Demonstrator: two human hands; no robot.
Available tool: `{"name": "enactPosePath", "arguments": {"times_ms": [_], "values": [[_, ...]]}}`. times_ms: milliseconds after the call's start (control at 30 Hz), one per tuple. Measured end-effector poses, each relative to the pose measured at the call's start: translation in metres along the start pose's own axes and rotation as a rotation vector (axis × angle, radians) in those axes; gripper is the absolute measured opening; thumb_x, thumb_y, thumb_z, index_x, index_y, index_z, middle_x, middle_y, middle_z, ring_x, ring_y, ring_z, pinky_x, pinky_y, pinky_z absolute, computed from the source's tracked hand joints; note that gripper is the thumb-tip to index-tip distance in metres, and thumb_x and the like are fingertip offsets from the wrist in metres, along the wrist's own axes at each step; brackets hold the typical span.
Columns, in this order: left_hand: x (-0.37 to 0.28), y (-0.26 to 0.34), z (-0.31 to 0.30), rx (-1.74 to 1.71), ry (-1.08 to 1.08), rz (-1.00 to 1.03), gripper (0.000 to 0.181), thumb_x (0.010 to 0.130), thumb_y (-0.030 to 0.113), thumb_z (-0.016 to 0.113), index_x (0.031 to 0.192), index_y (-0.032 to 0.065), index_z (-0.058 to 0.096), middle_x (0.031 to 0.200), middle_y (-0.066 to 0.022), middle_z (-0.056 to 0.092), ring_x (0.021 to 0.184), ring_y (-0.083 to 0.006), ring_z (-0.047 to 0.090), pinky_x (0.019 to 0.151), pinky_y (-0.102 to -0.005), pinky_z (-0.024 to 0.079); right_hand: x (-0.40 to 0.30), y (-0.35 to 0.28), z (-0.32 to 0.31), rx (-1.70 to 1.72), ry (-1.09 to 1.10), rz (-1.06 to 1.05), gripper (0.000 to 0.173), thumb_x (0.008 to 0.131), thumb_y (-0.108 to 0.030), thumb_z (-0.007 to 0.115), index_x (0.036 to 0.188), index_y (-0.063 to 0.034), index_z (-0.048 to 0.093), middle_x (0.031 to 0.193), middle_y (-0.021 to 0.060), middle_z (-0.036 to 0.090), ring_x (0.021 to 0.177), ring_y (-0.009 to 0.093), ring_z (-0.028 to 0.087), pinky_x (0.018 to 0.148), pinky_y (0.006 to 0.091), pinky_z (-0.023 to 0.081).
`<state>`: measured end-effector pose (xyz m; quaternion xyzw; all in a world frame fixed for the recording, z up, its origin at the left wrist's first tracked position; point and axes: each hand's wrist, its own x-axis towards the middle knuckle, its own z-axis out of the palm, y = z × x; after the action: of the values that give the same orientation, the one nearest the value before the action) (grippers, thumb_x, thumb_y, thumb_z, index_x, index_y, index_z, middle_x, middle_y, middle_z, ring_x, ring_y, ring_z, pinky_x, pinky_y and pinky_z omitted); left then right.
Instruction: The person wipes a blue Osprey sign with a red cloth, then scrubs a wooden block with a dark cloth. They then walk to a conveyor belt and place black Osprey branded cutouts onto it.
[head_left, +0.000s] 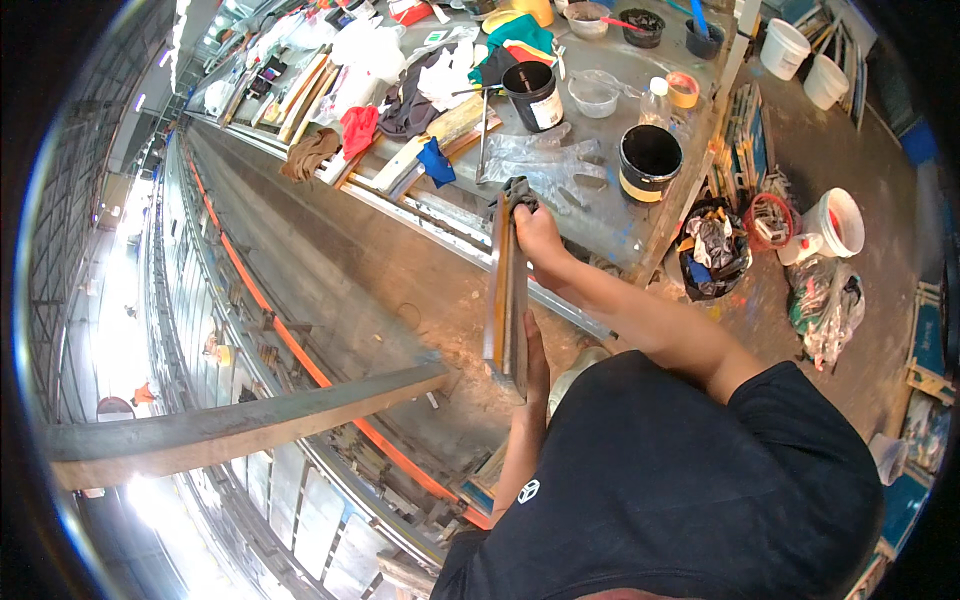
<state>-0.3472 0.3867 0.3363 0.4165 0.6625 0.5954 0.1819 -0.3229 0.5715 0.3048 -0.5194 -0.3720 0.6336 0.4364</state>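
A long, narrow frame-like piece (504, 300) with a wooden edge, possibly a screen-printing squeegee, is held up in front of me, tilted. My right hand (536, 231) grips a dark crumpled cloth (519, 193) against its far end. Lower down, my left hand (537, 356) supports the near end from the side, its fingers partly hidden behind the piece. Just beyond my right hand, clear plastic gloves (547, 161) lie on the worktable (611, 232). A black tub (651, 161) and another black tub with a label (532, 97) stand on that table.
A clear bowl (594, 94), a bottle (656, 101) and orange tape (682, 88) sit on the table. At the right are a bin bag (712, 251), a red basket (769, 220) and white buckets (834, 223). A beam (247, 424) crosses at the left.
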Motion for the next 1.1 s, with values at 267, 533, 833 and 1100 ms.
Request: {"name": "enactPosePath", "arguments": {"times_ms": [267,533,833,1100], "values": [[0.004,-0.012,-0.012,-0.135,0.193,0.048,0.038,0.092,0.008,0.067,0.125,-0.005,0.054,0.125,-0.0167,0.058,0.111,-0.0261,0.056,0.097,-0.037,0.048,-0.043,-0.027,-0.025,0.519,-0.368,-0.003,0.033,0.096,-0.03,0.049,0.117,-0.0063,0.059,0.11,0.0016,0.062,0.102,0.012,0.054,0.092,0.0295,0.04],[-0.005,0.0,-0.008,0.132,-0.02,-0.035,0.034,0.097,0.018,0.063,0.124,-0.0014,0.058,0.116,-0.017,0.062,0.102,-0.0219,0.06,0.086,-0.0332,0.049,-0.036,-0.028,-0.006,0.307,-0.285,0.035,0.037,0.093,-0.025,0.047,0.125,-0.0068,0.051,0.111,0.005,0.056,0.1,0.015,0.051,0.09,0.0327,0.042],[0.002,-0.014,-0.01,-0.311,0.232,0.092,0.042,0.088,0.002,0.07,0.125,-0.0064,0.052,0.123,-0.0143,0.059,0.108,-0.0199,0.059,0.094,-0.0318,0.048,-0.009,-0.011,-0.019,0.309,-0.091,0.112,0.034,0.098,-0.032,0.044,0.103,-0.0056,0.065,0.097,0.0051,0.066,0.085,0.015,0.06,0.081,0.0313,0.047],[0.013,-0.011,-0.006,-0.581,0.301,-0.126,0.049,0.087,-0.001,0.07,0.13,-0.0048,0.048,0.129,-0.014,0.055,0.112,-0.0209,0.057,0.099,-0.035,0.047,-0.038,-0.009,-0.031,0.162,-0.496,-0.372,0.037,0.099,-0.022,0.052,0.131,-0.0046,0.048,0.123,0.0034,0.059,0.118,0.016,0.052,0.101,0.0285,0.039]]}}
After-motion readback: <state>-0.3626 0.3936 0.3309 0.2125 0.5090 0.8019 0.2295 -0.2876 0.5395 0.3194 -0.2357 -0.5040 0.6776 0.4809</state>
